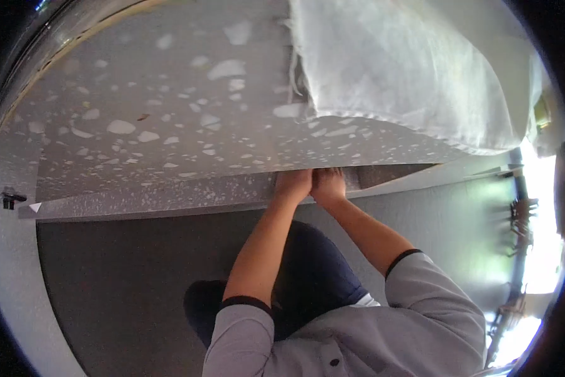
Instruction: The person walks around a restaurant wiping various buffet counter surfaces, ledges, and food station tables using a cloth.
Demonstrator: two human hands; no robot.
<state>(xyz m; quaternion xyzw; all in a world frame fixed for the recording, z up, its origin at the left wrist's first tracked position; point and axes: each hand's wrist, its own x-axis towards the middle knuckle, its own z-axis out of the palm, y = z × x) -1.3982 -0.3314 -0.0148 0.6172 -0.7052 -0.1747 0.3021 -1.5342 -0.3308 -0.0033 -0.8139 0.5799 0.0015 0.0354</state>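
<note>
Both my arms reach forward to a long, low opening under the edge of a grey speckled slab (188, 125). My left hand (293, 183) and my right hand (328, 183) lie side by side there, nearly touching. The slab's edge hides the fingertips of both hands, so whatever they touch or hold is out of sight. A white cloth (402, 69) with a frayed edge lies over the slab, above and to the right of my hands.
Dark grey floor (125, 270) stretches below the slab, with my bent knees over it. A small black fitting (11, 198) is on the pale surface at the far left. Bright windows (543, 220) and dark furniture shapes stand at the right.
</note>
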